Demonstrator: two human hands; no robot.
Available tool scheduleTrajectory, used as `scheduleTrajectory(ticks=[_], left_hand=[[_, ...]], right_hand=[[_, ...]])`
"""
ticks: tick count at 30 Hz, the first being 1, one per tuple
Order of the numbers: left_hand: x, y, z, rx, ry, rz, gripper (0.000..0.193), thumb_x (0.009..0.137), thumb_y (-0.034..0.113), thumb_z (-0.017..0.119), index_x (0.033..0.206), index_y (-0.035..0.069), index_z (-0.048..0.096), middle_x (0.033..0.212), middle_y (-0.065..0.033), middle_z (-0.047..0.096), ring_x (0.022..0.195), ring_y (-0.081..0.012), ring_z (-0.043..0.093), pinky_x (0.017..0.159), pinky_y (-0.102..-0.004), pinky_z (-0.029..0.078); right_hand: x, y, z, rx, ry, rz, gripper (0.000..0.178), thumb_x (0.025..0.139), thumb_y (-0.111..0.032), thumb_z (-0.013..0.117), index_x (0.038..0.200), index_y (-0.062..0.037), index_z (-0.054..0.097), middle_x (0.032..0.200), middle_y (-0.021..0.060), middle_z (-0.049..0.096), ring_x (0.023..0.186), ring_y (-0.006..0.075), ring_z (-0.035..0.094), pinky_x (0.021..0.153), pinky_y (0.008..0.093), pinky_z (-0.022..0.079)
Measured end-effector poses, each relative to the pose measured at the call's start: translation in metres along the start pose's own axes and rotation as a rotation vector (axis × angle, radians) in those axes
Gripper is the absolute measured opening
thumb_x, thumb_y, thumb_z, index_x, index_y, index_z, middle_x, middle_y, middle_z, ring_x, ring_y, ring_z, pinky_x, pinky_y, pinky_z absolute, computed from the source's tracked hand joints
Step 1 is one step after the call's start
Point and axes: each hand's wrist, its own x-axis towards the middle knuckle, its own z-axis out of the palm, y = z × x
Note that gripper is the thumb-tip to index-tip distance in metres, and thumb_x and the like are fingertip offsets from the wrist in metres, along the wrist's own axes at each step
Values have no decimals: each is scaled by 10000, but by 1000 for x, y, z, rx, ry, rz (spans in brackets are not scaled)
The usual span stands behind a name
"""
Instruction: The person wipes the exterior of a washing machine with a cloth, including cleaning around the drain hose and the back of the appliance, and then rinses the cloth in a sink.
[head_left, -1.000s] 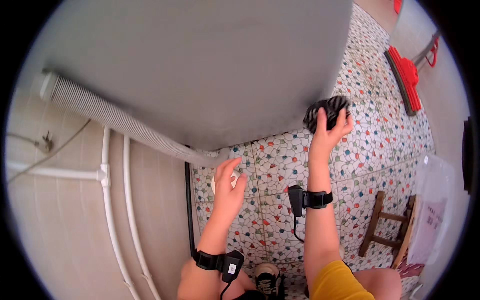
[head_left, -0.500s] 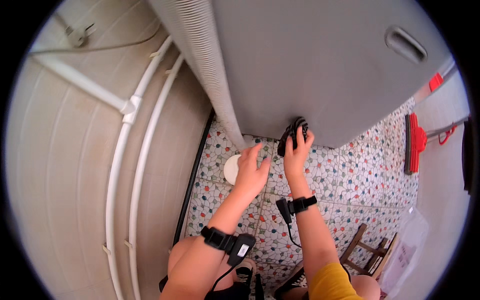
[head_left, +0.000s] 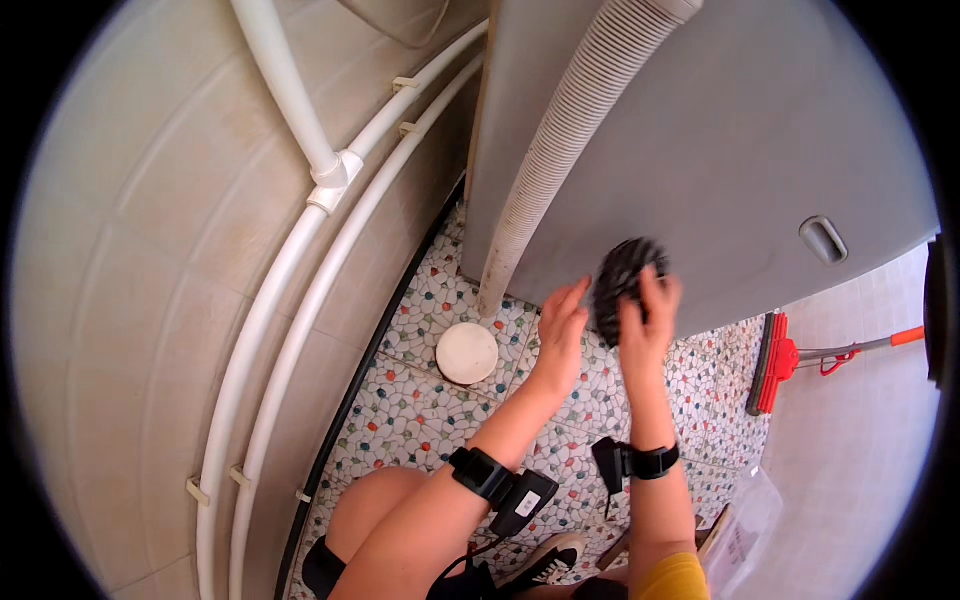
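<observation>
My right hand (head_left: 648,310) grips a round black object (head_left: 622,285) with a ridged, patterned surface. Motion blur hides what kind of object it is. It is held up in front of the lower part of a grey appliance panel (head_left: 740,160). Just left of it is my left hand (head_left: 562,340), fingers stretched out and empty. A white round cap (head_left: 467,353) lies on the patterned tile floor, left of that hand. Beside the cap, the lower end of a ribbed grey hose (head_left: 510,230) comes down along the panel.
White pipes (head_left: 270,300) run along the tiled wall at left, above a black tube (head_left: 375,345) at the floor edge. A red mop head (head_left: 772,365) stands at right. Near the lower right is a clear plastic container (head_left: 745,530). My shoe (head_left: 545,562) is at the bottom.
The view has swung, and the hose now crosses the panel. My right hand has lifted the black object up off the panel's bottom edge. My left hand has left the white cap, which is now uncovered.
</observation>
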Motion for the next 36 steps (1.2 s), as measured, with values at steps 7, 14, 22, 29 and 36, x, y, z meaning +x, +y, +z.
scheduleTrajectory(ticks=[7,14,22,29,36], left_hand=[[-10,9,1,35,68,-178,309,840,75,418,1130,22,511,1115,-105,487,1055,-197,458,917,-299,340],[-8,9,-21,78,444,100,193,773,-34,422,935,15,513,890,-92,488,840,-184,484,747,-287,412],[-25,56,-34,-72,505,213,214,772,-7,397,963,73,450,891,-15,409,827,-97,384,768,-217,325],[-18,71,-70,103,470,42,206,830,142,492,1010,45,510,999,-104,468,924,-182,458,816,-288,381],[-26,85,-40,442,353,306,530,820,275,588,1258,37,410,1202,-211,378,1146,-337,379,976,-361,313]], right_hand=[[104,-62,13,-805,352,-511,289,656,-19,588,898,-155,669,1165,118,445,980,331,444,838,362,410],[26,6,97,-817,4,-603,152,686,-131,558,809,-117,647,1188,91,446,931,349,453,746,400,422],[-68,90,141,-940,-627,-565,210,761,-177,525,909,-92,647,1236,74,416,996,316,425,764,386,398],[-54,41,85,-253,-941,234,366,747,-97,561,1112,-101,591,1131,139,467,956,340,489,820,399,416],[5,-95,30,1003,-653,701,488,831,-161,394,1302,-33,387,1220,101,427,1131,219,418,982,315,282]])
